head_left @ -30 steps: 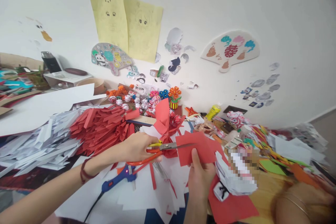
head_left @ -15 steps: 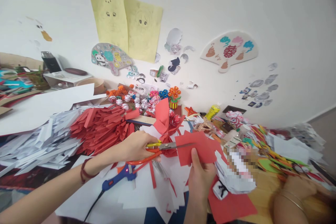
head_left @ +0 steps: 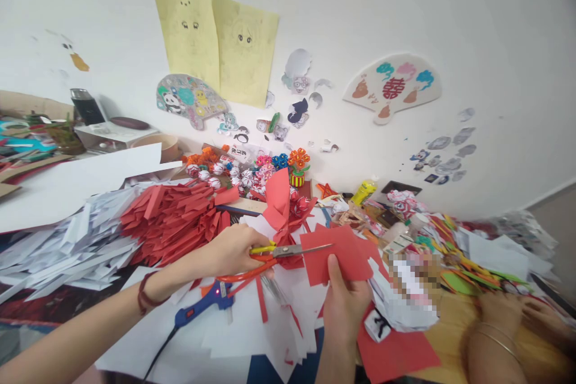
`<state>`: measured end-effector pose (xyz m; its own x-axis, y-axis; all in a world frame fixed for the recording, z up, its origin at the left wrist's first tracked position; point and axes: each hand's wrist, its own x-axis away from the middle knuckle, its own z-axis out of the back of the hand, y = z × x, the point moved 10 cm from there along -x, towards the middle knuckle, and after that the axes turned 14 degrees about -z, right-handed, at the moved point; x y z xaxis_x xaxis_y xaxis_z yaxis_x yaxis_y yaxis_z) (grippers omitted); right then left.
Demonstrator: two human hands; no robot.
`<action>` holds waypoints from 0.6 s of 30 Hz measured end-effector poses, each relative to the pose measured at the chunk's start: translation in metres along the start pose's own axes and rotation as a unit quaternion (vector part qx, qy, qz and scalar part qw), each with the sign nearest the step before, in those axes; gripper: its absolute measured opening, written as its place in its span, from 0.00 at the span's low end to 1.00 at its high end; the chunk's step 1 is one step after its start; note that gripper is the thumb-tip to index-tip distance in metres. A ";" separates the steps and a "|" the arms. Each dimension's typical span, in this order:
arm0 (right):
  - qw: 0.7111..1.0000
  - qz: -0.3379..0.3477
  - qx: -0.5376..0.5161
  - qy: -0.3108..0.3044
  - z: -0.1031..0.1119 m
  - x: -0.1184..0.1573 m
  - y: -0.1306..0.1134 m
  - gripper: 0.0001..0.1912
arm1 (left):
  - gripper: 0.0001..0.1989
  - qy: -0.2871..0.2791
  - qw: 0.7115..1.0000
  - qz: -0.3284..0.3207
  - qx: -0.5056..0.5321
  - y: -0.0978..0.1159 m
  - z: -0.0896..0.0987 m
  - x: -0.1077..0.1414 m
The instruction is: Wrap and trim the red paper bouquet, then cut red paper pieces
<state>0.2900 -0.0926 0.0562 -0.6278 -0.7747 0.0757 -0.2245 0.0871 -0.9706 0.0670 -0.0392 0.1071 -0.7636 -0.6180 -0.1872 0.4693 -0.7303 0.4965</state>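
My left hand [head_left: 240, 250] is wrapped round the handles of a pair of scissors [head_left: 288, 250], which have yellow and orange grips. The blades point right and lie across a sheet of red paper [head_left: 348, 252]. My right hand [head_left: 344, 303] pinches that paper from below, thumb on its front face. Behind the scissors stands a folded red paper piece [head_left: 276, 207]. Below my left hand, a blue glue gun [head_left: 204, 304] with a lit red light rests on white paper [head_left: 256, 348].
Heaps of red paper strips [head_left: 175, 219] and white paper strips [head_left: 81, 240] lie at left. Paper flowers [head_left: 245, 177] line the wall. A co-worker's hands [head_left: 504, 318] rest at right near coloured scraps [head_left: 481, 276]. A yellow bottle [head_left: 363, 192] leans at the back.
My hands, the scissors and the red paper hold almost the same place. At the right, the co-worker's hands have shifted slightly, and a second hand shows more clearly.
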 end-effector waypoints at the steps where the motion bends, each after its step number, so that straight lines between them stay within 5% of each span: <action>1: 1.000 -0.003 0.004 -0.004 0.000 0.000 0.000 0.24 | 0.19 -0.001 1.000 0.001 0.005 0.000 0.000 0.000; 18: 1.000 0.009 0.022 0.018 0.006 -0.004 0.006 0.24 | 0.20 -0.042 0.998 0.033 -0.024 -0.004 -0.010 0.002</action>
<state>0.2956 -0.0925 0.0488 -0.6586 -0.7496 0.0658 -0.1800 0.0721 -0.9810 0.0681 -0.0406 0.0968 -0.7639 -0.6401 -0.0826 0.5387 -0.7028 0.4646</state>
